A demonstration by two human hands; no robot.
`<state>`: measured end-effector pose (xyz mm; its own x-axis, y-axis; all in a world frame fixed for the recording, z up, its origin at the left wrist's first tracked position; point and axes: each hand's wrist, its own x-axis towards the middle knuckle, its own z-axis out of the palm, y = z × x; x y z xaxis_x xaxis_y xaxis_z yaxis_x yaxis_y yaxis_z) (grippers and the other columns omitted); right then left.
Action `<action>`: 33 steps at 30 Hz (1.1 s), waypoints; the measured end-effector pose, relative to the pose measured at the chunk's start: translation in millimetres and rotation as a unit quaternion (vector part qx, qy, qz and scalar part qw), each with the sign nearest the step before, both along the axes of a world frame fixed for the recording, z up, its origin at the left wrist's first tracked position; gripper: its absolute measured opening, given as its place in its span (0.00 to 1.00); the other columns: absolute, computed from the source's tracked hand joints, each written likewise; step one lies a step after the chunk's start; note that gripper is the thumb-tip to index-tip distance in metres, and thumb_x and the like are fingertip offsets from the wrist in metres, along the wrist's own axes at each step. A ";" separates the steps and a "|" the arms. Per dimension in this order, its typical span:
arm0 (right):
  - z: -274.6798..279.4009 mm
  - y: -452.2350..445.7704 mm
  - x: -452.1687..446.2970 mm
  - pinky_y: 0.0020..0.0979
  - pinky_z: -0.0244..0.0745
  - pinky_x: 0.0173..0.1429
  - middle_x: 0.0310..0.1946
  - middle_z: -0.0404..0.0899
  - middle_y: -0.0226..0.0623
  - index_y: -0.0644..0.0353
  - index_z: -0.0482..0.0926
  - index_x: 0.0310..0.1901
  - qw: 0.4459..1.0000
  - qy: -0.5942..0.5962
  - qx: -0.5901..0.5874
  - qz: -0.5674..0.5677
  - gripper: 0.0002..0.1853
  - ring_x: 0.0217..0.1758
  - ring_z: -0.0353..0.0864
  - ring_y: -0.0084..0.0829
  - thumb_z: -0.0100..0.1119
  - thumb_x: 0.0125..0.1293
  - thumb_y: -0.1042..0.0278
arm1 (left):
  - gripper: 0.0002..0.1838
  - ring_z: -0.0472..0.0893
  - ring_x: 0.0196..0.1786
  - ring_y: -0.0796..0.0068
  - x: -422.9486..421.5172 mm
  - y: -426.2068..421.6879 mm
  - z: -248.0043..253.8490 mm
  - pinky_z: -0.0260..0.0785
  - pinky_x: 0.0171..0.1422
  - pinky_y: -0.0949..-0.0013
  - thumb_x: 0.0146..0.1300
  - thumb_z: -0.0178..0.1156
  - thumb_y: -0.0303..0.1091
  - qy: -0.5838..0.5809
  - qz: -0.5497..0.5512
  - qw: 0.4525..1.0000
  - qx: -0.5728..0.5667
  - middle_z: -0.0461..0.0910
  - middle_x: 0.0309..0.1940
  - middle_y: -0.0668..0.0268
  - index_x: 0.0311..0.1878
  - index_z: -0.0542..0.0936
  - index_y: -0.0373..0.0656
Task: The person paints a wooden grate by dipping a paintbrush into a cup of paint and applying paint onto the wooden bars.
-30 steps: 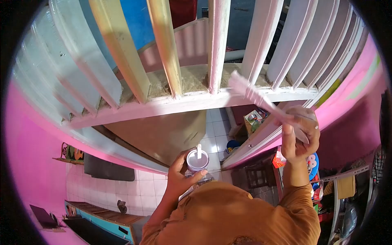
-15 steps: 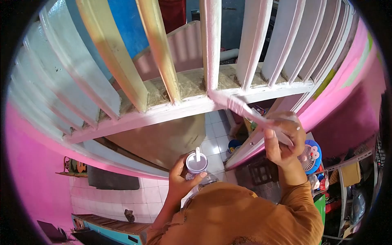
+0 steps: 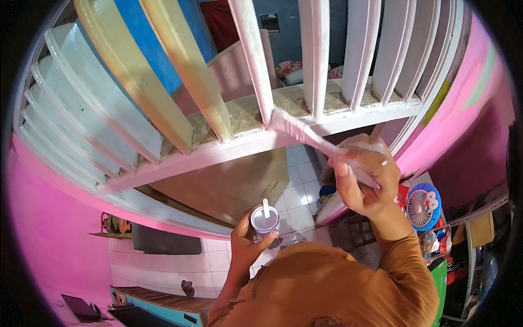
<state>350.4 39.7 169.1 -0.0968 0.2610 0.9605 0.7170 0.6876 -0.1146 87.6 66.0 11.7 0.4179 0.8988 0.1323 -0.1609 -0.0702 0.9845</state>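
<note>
My right hand [image 3: 366, 173] is closed round the handle of a paintbrush [image 3: 305, 132]. The bristles, coated in white paint, touch the foot of a white slat [image 3: 256, 60] where it meets the white ledge [image 3: 207, 153]. White specks show on the fingers. Lower down, my left hand [image 3: 248, 240] grips a small paint cup [image 3: 265, 222] from its left side, thumb in front. A pale flat stick [image 3: 266, 207] stands in the cup, against the far rim. Left of the brush are two yellowish slats [image 3: 188, 71]; the others in the row are white.
Under the ledge is a brown panel [image 3: 218, 182], with a tiled floor [image 3: 297, 180] beyond it. Pink walls [image 3: 49, 218] curve along both sides. At right stand a blue fan [image 3: 424, 206] and a shelf [image 3: 463, 240] of assorted items. A teal cabinet [image 3: 158, 305] is at lower left.
The view has shifted a little, so the slats appear further left. The right hand and brush sit slightly left of before, bristles still at the slat's foot. The left hand keeps the cup.
</note>
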 end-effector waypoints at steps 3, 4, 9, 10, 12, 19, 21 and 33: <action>0.6 1.0 2.1 0.32 0.79 0.34 0.33 0.83 0.44 0.67 0.80 0.46 0.998 0.039 0.048 -0.006 0.13 0.32 0.84 0.39 0.67 0.58 0.83 | 0.36 0.78 0.62 0.71 2.6 -1.6 2.1 0.71 0.68 0.65 0.55 0.76 0.24 0.006 0.003 1.000 0.001 0.77 0.59 0.61 0.67 0.73 0.33; -5.1 -4.6 3.2 0.31 0.79 0.34 0.34 0.83 0.44 0.67 0.80 0.46 0.997 0.071 0.028 -0.007 0.13 0.33 0.85 0.38 0.67 0.59 0.83 | 0.36 0.78 0.62 0.71 3.2 -1.5 2.6 0.72 0.68 0.65 0.55 0.76 0.24 0.005 0.002 1.000 0.001 0.77 0.59 0.62 0.67 0.73 0.33; -8.9 -5.0 -0.1 0.34 0.78 0.36 0.30 0.82 0.42 0.65 0.76 0.42 0.999 0.029 -0.022 -0.009 0.05 0.31 0.82 0.35 0.62 0.67 0.79 | 0.35 0.79 0.62 0.71 5.9 -2.2 3.6 0.71 0.69 0.65 0.55 0.76 0.23 0.004 0.010 1.000 -0.008 0.78 0.59 0.62 0.67 0.73 0.33; -6.3 -0.4 -2.0 0.34 0.78 0.37 0.30 0.82 0.41 0.65 0.77 0.42 0.999 0.033 -0.018 0.003 0.05 0.32 0.82 0.35 0.62 0.67 0.79 | 0.35 0.79 0.63 0.70 6.8 -2.6 3.3 0.71 0.69 0.64 0.55 0.76 0.23 0.000 0.014 1.000 -0.011 0.77 0.59 0.62 0.67 0.73 0.33; 3.6 1.6 -2.0 0.32 0.77 0.38 0.31 0.82 0.42 0.65 0.77 0.45 0.999 0.026 -0.021 -0.004 0.07 0.32 0.82 0.35 0.61 0.67 0.80 | 0.35 0.79 0.63 0.70 9.1 -4.0 4.8 0.71 0.69 0.64 0.55 0.76 0.23 0.007 0.015 1.000 -0.010 0.77 0.59 0.62 0.67 0.73 0.34; -1.5 -5.4 7.1 0.31 0.79 0.33 0.34 0.85 0.43 0.64 0.81 0.45 0.995 0.095 0.008 0.036 0.14 0.30 0.85 0.38 0.70 0.56 0.82 | 0.35 0.78 0.63 0.69 11.7 -5.3 2.0 0.70 0.69 0.62 0.56 0.76 0.24 0.007 0.021 1.000 -0.001 0.78 0.59 0.61 0.67 0.73 0.34; 0.9 -0.2 10.4 0.31 0.79 0.32 0.33 0.84 0.44 0.64 0.81 0.44 0.999 0.025 0.012 0.029 0.14 0.28 0.84 0.38 0.69 0.56 0.82 | 0.36 0.78 0.63 0.69 10.3 -7.9 3.1 0.70 0.69 0.62 0.56 0.77 0.25 0.012 0.023 1.000 -0.004 0.78 0.59 0.61 0.67 0.73 0.34; 94.6 26.2 1.7 0.26 0.77 0.40 0.35 0.84 0.41 0.66 0.82 0.43 0.991 0.094 0.056 0.070 0.08 0.34 0.85 0.30 0.66 0.62 0.79 | 0.36 0.78 0.63 0.70 9.2 -18.0 13.4 0.70 0.70 0.63 0.57 0.77 0.27 0.016 0.034 0.999 0.000 0.78 0.59 0.61 0.68 0.72 0.34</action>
<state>352.1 65.9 263.7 0.0591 0.1474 0.9873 0.5865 0.7952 -0.1538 96.8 48.0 25.1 0.3600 0.9252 0.1205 -0.1248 -0.0803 0.9889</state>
